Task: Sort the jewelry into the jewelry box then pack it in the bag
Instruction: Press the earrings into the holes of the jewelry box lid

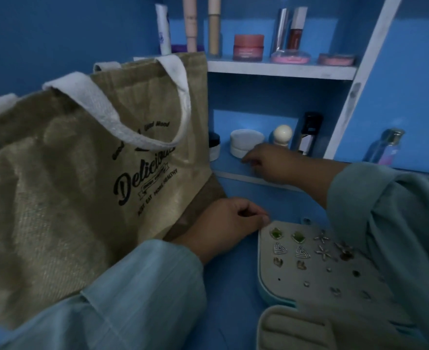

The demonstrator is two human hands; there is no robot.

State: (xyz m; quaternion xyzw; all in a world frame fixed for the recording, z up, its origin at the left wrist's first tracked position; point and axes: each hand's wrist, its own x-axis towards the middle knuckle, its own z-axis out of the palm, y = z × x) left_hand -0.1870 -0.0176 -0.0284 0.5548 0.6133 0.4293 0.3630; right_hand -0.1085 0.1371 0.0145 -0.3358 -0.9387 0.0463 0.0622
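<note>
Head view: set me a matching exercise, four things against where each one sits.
Things:
1. burlap bag
2. earrings
3. pink jar
4. white round case

Places:
A. upper shelf
B. lower shelf, by the right hand
C. open jewelry box panel
D. standing at left of the left hand

Pairs: 1-D, 2-C, 3-A, 4-B

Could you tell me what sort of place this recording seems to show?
Probably a home dressing or vanity corner: blue shelves hold cosmetics such as a pink jar, and an open jewelry box of earrings sits below.
</note>
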